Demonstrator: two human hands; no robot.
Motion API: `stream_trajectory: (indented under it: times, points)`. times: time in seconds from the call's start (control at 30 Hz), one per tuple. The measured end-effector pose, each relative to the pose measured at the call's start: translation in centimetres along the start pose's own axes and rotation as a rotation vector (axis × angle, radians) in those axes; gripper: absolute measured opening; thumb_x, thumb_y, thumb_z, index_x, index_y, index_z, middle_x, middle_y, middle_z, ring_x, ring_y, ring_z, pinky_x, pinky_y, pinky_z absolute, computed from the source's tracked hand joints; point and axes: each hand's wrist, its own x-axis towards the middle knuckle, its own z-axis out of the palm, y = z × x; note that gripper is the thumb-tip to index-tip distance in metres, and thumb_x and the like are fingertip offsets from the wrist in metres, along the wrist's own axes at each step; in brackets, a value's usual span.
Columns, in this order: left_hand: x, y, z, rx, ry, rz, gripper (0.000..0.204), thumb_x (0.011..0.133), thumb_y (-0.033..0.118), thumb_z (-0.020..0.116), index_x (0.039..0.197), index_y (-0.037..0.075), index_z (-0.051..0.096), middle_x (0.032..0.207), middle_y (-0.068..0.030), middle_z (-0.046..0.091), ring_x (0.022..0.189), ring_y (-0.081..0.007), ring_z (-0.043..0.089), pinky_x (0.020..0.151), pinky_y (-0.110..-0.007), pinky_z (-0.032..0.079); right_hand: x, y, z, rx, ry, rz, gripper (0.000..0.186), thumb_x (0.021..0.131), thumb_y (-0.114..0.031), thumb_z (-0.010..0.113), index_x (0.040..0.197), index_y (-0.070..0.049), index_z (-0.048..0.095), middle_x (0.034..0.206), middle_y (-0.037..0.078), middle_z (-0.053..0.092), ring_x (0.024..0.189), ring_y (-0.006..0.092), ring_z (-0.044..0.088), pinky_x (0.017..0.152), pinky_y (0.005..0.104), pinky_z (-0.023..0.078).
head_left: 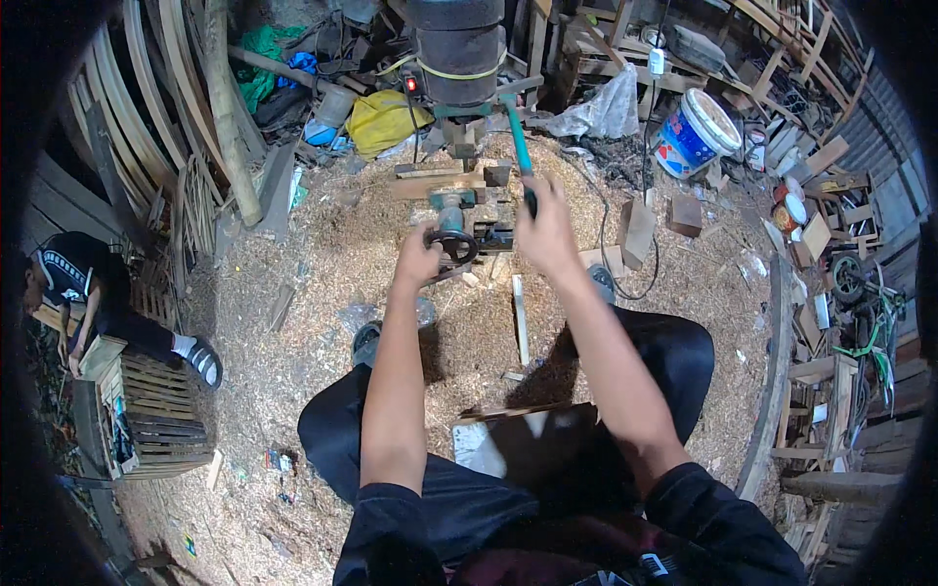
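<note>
My left hand [418, 260] is closed on the rim of a black handwheel [455, 248]. The wheel sits at the front of a green-painted machine vise [450, 200]. Higher and to the right, my right hand [549, 230] wraps round the dark grip of a green lever [518, 137]. That lever slopes up to a tall dark machine head [457, 54] with a yellowish cord around it. Under the head, a wooden piece [440, 186] lies across by the vise. The tool above the wood is too dim to make out.
Wood shavings [283, 322] cover the ground. Wooden blocks [637, 234] and a black cable [625, 293] lie right of the machine. A white-blue bucket [697, 135] stands farther right. Another person [88, 293] sits at the left beside a slatted crate [161, 410]. Curved boards [147, 88] lean behind.
</note>
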Motion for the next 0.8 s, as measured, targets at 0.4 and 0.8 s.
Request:
stream_trajectory:
  times: [0.4, 0.8]
  points:
    - [6.8, 18.3, -9.2, -0.074, 0.239, 0.468, 0.029, 0.083, -0.001, 0.055, 0.112, -0.001, 0.060, 0.105, -0.0104, 0.067, 0.101, -0.0191, 0.062, 0.089, -0.032, 0.048, 25.9, -6.7, -5.7, 0.377, 0.305, -0.322, 0.044, 0.095, -0.039, 0.061, 0.108, 0.003, 0.061, 0.094, 0.014, 0.069, 0.088, 0.0209, 0.065, 0.078, 0.0344, 0.050]
    - [0.2, 3.0, -8.3, 0.011, 0.085, -0.016, 0.032, 0.088, 0.023, 0.068, 0.109, -0.003, 0.068, 0.097, -0.0148, 0.072, 0.093, -0.0244, 0.069, 0.087, -0.035, 0.053, 15.4, 3.3, -0.2, 0.466, -0.196, -0.033, 0.047, 0.101, -0.042, 0.050, 0.123, -0.003, 0.065, 0.095, 0.009, 0.071, 0.083, 0.0189, 0.066, 0.076, 0.0358, 0.053]
